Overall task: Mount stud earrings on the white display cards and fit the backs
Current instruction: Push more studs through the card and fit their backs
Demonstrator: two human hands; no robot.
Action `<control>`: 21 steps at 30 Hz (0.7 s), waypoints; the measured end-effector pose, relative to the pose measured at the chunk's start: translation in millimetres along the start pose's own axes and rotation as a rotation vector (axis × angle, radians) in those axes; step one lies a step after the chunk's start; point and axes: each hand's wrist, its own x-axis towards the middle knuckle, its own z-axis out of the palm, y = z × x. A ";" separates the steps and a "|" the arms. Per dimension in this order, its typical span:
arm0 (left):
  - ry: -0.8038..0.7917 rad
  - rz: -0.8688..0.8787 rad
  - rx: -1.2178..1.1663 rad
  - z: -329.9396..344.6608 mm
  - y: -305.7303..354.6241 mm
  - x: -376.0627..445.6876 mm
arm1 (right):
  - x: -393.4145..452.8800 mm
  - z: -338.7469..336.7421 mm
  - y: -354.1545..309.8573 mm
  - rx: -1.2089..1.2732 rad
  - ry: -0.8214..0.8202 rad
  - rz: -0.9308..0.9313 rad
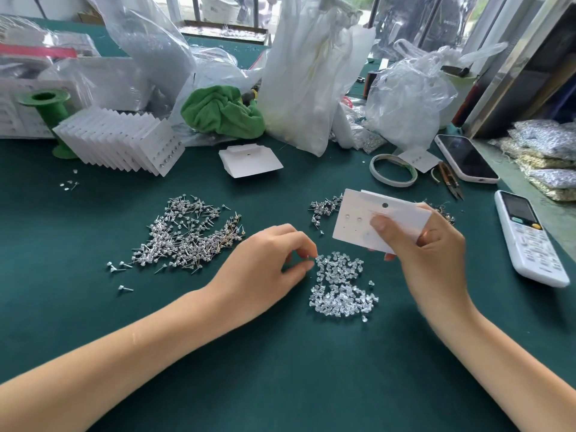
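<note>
Head view shows two bare hands over a dark green table. At about 3 o'clock from the middle, the right hand grips a white display card, thumb on the front and fingers curled behind, and holds it up off the table. Two small studs sit in the card near its top. At about 9 o'clock from the card, the left hand has its fingers curled, and thumb and first finger pinch at the top edge of the pile of clear backs. I think the step now is picking one back to push onto a stud post.

To do it well, take only one back and turn its hole toward the post. Keep the card still, and press from behind while the thumb steadies the stud in front.

The big pile of loose stud earrings lies at 9 o'clock from the left hand. A smaller heap peeks out behind the card.

I cannot tell if a back is really between the fingertips; it is too tiny and clear. The back of the card is hidden, so the posts do not show. The card looks like more than one, but the count is unclear.
</note>
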 end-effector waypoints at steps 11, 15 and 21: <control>0.053 0.148 0.167 8.8 5.0 9.0 | -2.0 1.8 -1.2 0.028 -0.055 -0.008; 0.053 0.151 0.149 10.3 3.6 10.0 | -1.4 1.0 0.5 0.048 -0.053 0.012; 0.080 0.136 0.081 9.7 2.3 7.6 | -2.9 2.4 -1.2 0.047 -0.082 0.001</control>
